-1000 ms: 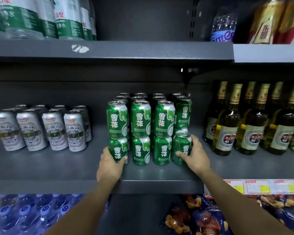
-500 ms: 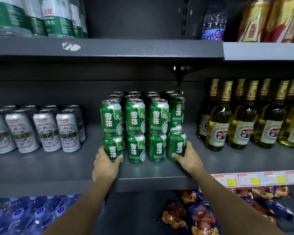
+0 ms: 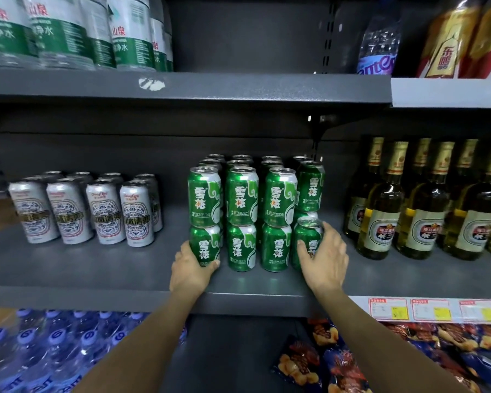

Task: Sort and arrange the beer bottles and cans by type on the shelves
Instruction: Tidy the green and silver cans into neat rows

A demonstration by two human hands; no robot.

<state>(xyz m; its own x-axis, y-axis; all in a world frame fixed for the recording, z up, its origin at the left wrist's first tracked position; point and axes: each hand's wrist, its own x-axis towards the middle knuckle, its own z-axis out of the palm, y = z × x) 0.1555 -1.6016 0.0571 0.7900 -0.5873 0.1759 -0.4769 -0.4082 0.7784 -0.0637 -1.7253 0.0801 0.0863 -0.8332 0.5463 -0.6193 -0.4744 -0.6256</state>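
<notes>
Centrally, the dark shelf (image 3: 97, 268) carries three groups: glass bottles (image 3: 425, 211) at 3 o'clock, the green cans (image 3: 241, 211) stacked two high at centre, silver cans (image 3: 105, 211) at 9 o'clock. The left hand (image 3: 192, 269) wraps the bottom-left green can at its base; the right hand (image 3: 325, 258) cups the single front can (image 3: 308, 242) at the block's right end, fingers (image 3: 304, 249) curled round its side. Judged full, these cans are fairly heavy, rigid yet dentable, with smooth, slippery walls; grip mid-body and slide the lower tier gently, since the upper tier could topple.
</notes>
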